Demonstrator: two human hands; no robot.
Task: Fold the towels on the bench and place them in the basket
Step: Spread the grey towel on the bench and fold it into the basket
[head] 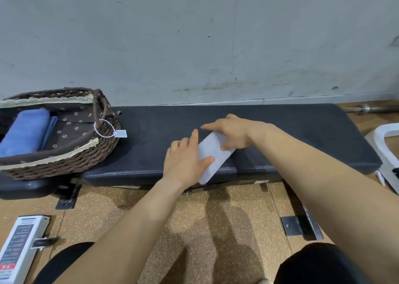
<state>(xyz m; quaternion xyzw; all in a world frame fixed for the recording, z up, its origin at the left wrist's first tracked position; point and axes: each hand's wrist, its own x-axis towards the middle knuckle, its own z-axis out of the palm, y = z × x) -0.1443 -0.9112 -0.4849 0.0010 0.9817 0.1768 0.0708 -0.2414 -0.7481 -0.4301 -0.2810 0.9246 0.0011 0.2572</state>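
A small white towel (213, 157), folded into a narrow rectangle, lies on the black padded bench (280, 132) near its front edge, one end hanging slightly over. My left hand (185, 160) rests on the towel's left side with the thumb pressed on top. My right hand (233, 132) holds the towel's far end, thumb on the cloth and index finger pointing left. A brown wicker basket (64, 165) with a flowered lining stands at the bench's left end. A folded blue towel (26, 130) lies inside it.
A grey scuffed wall rises right behind the bench. A white tag (120, 133) hangs from the basket's handle. On the cork-coloured floor lie a white labelled device (19, 245) at the left and a white frame (386, 150) at the right. My knees show at the bottom.
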